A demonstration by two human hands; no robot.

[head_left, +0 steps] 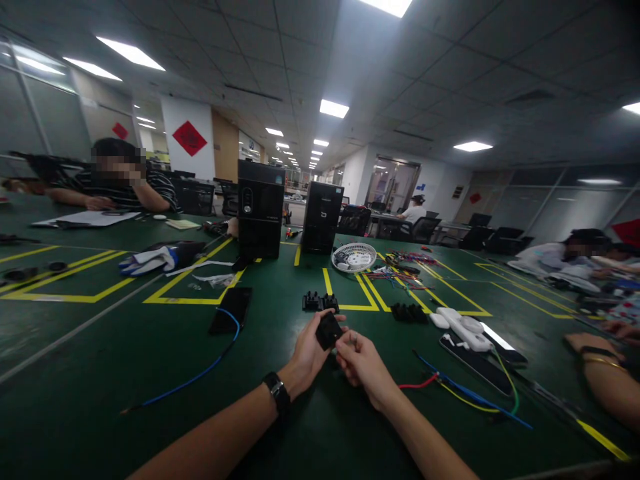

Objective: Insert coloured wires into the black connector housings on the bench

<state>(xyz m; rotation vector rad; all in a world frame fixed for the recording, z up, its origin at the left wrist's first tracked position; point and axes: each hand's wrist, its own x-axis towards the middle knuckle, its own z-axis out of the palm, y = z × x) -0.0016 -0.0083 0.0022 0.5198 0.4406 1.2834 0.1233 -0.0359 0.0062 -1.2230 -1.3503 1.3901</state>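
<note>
Both forearms reach in from six o'clock over the green table (100, 373). Left hand (307, 353) (watch on its wrist) pinches a small black part (329, 330) at centre; right hand (363, 363), fingers curled, touches its lower edge. More black parts (320, 302) lie toward twelve o'clock.

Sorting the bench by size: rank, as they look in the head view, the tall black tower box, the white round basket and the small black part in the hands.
1. Tall black tower box, clearly largest.
2. White round basket.
3. Small black part, held in both the left hand and right hand; it appears smallest despite being nearest the camera.
</note>
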